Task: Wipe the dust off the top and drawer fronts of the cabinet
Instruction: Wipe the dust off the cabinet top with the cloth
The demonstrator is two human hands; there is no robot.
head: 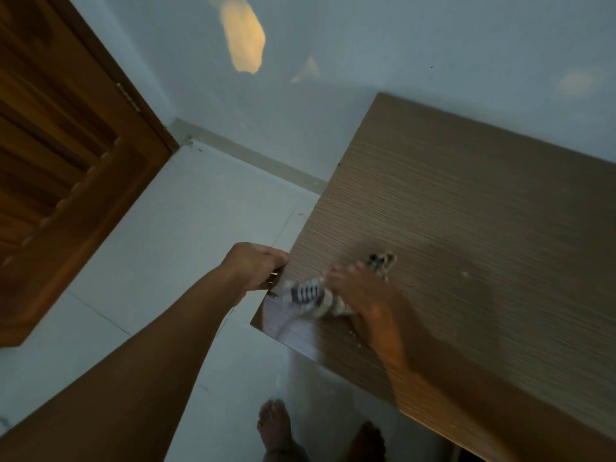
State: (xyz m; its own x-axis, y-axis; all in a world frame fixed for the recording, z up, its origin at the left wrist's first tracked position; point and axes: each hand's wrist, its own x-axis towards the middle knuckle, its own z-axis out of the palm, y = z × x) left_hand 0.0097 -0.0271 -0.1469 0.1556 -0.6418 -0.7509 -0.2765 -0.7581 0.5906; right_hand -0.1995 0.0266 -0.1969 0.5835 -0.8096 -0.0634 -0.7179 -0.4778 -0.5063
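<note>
We look down on the cabinet (pixel 466 211). Its top is a flat, wide board with fine brown wood lines running across it. The near corner shines a little. The right side of the top is cut off by the edge of our view, and the cabinet's front is hidden under the top.

The left hand (pixel 255 265) holds the left edge of the cabinet, near the front corner. Its fingers curl over the edge and grip it.

The cloth (pixel 305 293) lies on the cabinet top, close to that same corner. It looks soft and bunched up, pale with dark stripes. One end sticks out toward the left edge, and another bit shows farther in on the top, past the fingers.

The right hand (pixel 360 288) lies on the middle of the cloth. It is very blurry, so we cannot tell if its fingers are flat on the cloth or curled around it.

Left of the cabinet is a smooth white tile floor (pixel 186 228). Far to the left stands a brown wooden door (pixel 66 161) with carved panels, cut off at the side. Behind the cabinet is a plain pale wall (pixel 366 45) with a warm patch of light (pixel 243 38) on it. In front of the cabinet, low down, we see two bare feet (pixel 275 425), dark and partly cut off.
</note>
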